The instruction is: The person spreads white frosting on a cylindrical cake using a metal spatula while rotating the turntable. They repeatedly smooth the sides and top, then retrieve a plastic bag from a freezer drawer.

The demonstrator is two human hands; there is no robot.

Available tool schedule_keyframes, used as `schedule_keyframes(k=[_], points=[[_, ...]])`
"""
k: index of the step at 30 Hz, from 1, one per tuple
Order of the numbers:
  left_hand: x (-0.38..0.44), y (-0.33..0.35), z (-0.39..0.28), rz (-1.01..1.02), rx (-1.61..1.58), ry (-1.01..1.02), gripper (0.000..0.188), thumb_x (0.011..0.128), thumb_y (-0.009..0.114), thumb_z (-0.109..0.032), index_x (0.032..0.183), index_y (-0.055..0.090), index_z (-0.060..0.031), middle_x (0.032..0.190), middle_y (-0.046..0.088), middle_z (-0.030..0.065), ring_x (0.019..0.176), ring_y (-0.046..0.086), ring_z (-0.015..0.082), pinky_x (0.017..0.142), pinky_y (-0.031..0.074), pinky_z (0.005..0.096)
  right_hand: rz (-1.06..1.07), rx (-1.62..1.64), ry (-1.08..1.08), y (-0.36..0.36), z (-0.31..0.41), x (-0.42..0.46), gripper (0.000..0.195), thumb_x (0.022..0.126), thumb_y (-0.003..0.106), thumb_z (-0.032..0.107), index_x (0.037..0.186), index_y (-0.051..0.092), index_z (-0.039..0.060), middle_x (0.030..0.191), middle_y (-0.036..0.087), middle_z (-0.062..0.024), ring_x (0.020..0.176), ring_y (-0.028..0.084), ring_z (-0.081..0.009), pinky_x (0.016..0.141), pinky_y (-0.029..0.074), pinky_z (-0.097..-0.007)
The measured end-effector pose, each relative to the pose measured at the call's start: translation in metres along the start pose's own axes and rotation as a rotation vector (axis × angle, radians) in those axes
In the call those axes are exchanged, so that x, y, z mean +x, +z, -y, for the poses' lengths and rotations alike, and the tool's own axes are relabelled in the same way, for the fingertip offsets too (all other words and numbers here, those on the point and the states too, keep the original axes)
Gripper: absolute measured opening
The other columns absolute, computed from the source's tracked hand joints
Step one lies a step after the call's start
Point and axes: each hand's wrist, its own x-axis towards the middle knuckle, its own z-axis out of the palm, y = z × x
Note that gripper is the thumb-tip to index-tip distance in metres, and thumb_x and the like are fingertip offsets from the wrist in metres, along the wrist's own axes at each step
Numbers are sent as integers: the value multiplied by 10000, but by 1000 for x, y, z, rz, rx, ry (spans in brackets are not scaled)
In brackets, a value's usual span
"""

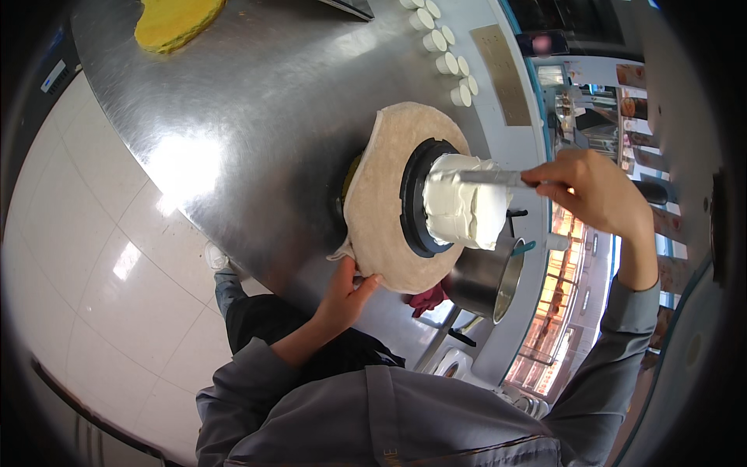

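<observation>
A cake coated in white cream (461,204) stands on a round black base (415,198), which rests on a cake turntable under a beige cloth cover (385,192). My right hand (589,190) grips an icing spatula (487,177), its black handle showing behind the hand. The spatula's blade lies along the cake's side and is slightly blurred; the cream there is uneven, with ridges and folds. At the turntable's near edge, my left hand (347,292) pinches the rim of the cloth cover between thumb and fingers.
Below the turntable is a steel worktable (280,117). Several small white cups (446,63) line its far side, and a yellow sponge piece (175,26) lies at the upper left. A metal pot (487,280) with a teal-handled utensil and a dark red cloth (429,300) sit near the turntable.
</observation>
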Motion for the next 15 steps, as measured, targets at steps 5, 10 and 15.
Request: schedule_keyframes(k=[5,10,15], points=[[5,-3,-10,-44,-9,30,246,835,566,-94,998,431,31,922,543,114,827,530,131,716,437,276,-66,-98,1,3,8,-7,207,734,644,141,940,669,129,685,534,-99,637,578,-253,584,453,-360],[-1,2,1,-11,34,15,258,831,565,-99,1010,435,35,921,558,115,831,537,128,713,439,275,-7,140,35,11,-48,8,192,784,590,69,951,635,-14,866,644,-151,709,609,-283,639,476,-324],[6,-7,-22,3,98,-43,316,863,510,-84,1146,416,21,1036,555,88,934,528,119,818,420,274,31,111,67,7,-31,9,179,794,582,73,945,638,-5,841,643,-151,716,610,-279,641,474,-329]])
